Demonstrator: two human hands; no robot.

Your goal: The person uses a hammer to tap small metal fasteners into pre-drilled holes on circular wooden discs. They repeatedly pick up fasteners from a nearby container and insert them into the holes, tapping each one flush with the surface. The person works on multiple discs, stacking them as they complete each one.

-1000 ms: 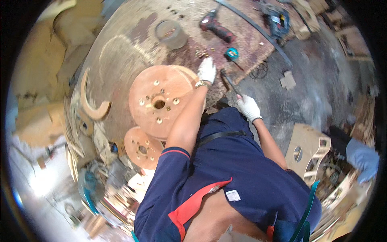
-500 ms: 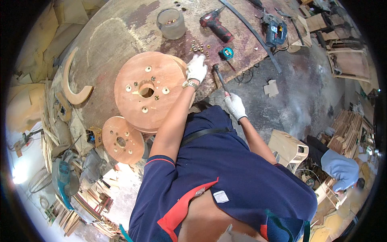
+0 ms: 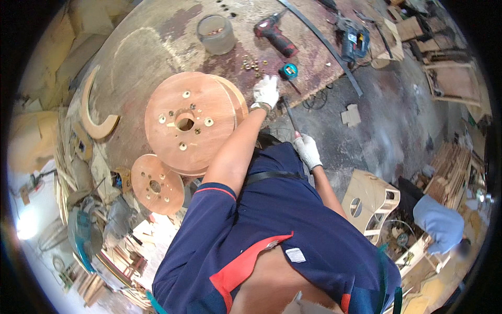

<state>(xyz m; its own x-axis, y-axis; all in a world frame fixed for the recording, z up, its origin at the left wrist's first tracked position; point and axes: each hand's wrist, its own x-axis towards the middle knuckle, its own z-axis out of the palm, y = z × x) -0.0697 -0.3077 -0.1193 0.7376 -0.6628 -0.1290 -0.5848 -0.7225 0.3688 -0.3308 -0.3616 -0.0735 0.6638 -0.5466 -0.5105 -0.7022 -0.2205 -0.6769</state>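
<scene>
My left hand, in a white knit glove, is over the table just right of a large round plywood disc. Its fingers bend down out of sight, so I cannot tell if they hold anything. Beyond it lie several small brass-coloured nuts. The disc has a centre hole ringed by smaller holes, some with metal inserts, and another round piece shows beneath it. Off the near table edge, my gloved right hand is closed around the handle of a dark hammer, its head toward the table.
A cloudy jar of small copper-coloured parts, a red-black drill, a teal tape measure and a jigsaw stand on the table. A smaller disc and curved wooden piece are left. Someone in blue bends at right.
My left hand has moved right, away from the large disc's rim. My right hand still holds the hammer, now slightly lower. The whole view has shifted a little.
</scene>
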